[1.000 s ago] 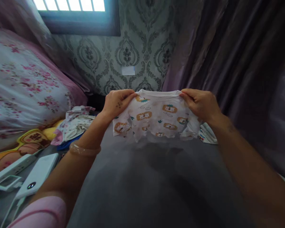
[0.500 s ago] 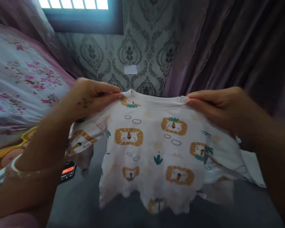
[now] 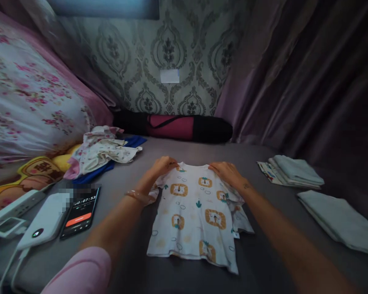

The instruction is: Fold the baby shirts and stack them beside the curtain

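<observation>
A small white shirt [image 3: 191, 208] printed with orange lion faces, green leaves and cloud outlines lies spread on the grey bed surface [image 3: 122, 261], neckline away from me. My left hand [image 3: 165, 165] is closed on its left shoulder beside the collar. At the opposite shoulder, my right hand [image 3: 227, 171] pinches the cloth the same way. Both sleeves are partly hidden under my hands and forearms. The bottom hem points toward me and is slightly wavy.
Folded clothes [image 3: 294, 171] are stacked at the right, with another folded cloth [image 3: 340, 220] nearer. Left are a crumpled clothes pile [image 3: 104, 151], a phone [image 3: 81, 212], a white power bank [image 3: 46, 220] and a power strip [image 3: 15, 208]. A black-and-red long bag [image 3: 171, 126] lies along the wall.
Both hands have lowered the shirt from raised in front of me onto the bed, still holding its shoulders. The view has tilted down, showing the side piles and the long bag.
</observation>
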`<action>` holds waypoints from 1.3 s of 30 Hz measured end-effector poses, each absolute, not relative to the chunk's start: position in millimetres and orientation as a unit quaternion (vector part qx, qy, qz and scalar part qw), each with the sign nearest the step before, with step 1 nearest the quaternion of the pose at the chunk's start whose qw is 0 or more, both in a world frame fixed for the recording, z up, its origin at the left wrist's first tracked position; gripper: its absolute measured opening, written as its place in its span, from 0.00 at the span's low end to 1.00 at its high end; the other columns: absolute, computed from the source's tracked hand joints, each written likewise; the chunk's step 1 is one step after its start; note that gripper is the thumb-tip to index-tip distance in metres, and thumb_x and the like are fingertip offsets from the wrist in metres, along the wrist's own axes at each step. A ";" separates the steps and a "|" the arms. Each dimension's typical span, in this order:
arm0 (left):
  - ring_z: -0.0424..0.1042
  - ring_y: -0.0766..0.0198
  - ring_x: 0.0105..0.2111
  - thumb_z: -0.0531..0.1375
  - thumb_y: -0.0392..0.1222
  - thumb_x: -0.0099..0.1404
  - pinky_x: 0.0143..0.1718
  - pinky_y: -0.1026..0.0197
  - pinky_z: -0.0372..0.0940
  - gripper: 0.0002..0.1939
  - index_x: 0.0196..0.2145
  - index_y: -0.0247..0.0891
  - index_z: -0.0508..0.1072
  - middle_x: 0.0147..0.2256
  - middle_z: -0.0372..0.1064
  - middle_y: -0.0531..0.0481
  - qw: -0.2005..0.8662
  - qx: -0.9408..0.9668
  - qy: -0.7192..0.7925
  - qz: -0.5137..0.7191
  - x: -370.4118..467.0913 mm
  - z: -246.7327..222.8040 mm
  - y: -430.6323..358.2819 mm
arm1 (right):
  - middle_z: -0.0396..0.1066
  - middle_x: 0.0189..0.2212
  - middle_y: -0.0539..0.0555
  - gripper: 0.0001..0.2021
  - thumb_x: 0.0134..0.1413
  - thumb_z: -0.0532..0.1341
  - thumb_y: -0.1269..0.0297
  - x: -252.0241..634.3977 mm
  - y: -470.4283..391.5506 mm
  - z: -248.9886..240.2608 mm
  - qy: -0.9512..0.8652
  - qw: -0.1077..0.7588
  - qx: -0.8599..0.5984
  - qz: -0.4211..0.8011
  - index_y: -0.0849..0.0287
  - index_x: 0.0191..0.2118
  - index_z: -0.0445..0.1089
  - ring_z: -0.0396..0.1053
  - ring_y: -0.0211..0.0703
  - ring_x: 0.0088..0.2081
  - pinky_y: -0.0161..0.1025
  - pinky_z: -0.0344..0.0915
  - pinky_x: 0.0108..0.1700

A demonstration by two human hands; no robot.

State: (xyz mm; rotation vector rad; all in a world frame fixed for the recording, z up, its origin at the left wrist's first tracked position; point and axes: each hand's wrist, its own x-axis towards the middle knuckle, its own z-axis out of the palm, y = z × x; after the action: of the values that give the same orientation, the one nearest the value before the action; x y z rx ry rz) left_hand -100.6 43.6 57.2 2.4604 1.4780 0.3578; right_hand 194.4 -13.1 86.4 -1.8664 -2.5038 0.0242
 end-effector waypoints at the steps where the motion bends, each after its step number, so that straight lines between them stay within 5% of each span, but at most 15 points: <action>1: 0.72 0.59 0.40 0.52 0.51 0.67 0.34 0.65 0.60 0.18 0.43 0.44 0.78 0.41 0.77 0.49 0.125 0.841 0.513 0.119 -98.6 53.4 46.1 | 0.75 0.45 0.55 0.21 0.67 0.44 0.52 194.1 -10.3 82.1 -0.799 0.004 -0.601 0.008 0.51 0.50 0.70 0.70 0.48 0.47 0.41 0.61 0.45; 28: 0.73 0.53 0.41 0.45 0.47 0.69 0.40 0.55 0.64 0.20 0.45 0.37 0.73 0.41 0.74 0.38 0.091 0.814 0.573 0.033 -67.2 14.9 124.4 | 0.74 0.45 0.59 0.23 0.68 0.42 0.52 215.2 70.3 32.3 -0.777 -0.016 -0.629 0.036 0.54 0.54 0.67 0.71 0.50 0.46 0.41 0.61 0.43; 39: 0.72 0.51 0.43 0.51 0.51 0.66 0.41 0.56 0.64 0.19 0.43 0.34 0.74 0.43 0.72 0.36 0.078 0.764 0.640 -0.006 -57.9 30.8 127.3 | 0.73 0.45 0.65 0.24 0.65 0.47 0.49 207.9 81.0 30.5 -0.705 0.004 -0.707 0.049 0.62 0.52 0.68 0.70 0.54 0.48 0.44 0.61 0.47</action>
State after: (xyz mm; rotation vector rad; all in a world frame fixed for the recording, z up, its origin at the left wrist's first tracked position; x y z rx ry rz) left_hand -57.9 127.3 30.8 2.2879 1.9177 -0.0172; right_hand 207.9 81.0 30.5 -2.2166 -2.2092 0.1547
